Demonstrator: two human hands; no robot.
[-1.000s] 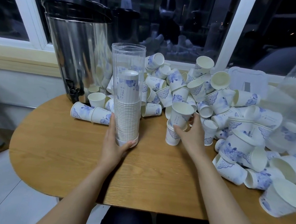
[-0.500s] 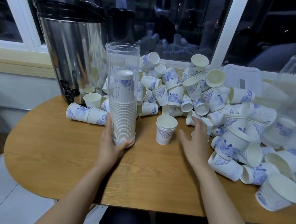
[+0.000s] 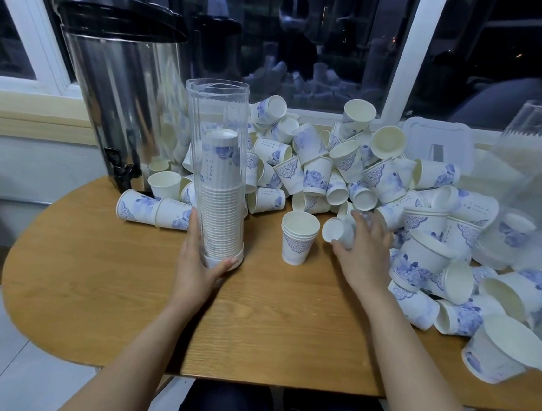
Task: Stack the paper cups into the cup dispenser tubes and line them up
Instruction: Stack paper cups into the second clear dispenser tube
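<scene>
A clear plastic dispenser tube (image 3: 217, 117) stands upright on the wooden table (image 3: 122, 290), about half filled with a nested stack of paper cups (image 3: 223, 207). My left hand (image 3: 199, 264) grips the tube at its base. A short upright stack of white-and-blue cups (image 3: 298, 242) stands free to the right of the tube. My right hand (image 3: 363, 247) is closed around a single cup lying on its side (image 3: 338, 233) at the edge of a big heap of loose cups (image 3: 349, 166).
A tall steel drinks urn (image 3: 118, 91) with a black tap stands at the back left by the window. Two cups (image 3: 153, 212) lie beside it. A clear lid (image 3: 437, 145) and crumpled plastic bag (image 3: 539, 185) sit at the right. Loose cups spill toward the right table edge.
My right hand set a cup onto the short stack, let go, and moved right to take hold of a lying cup. My left hand stayed on the tube.
</scene>
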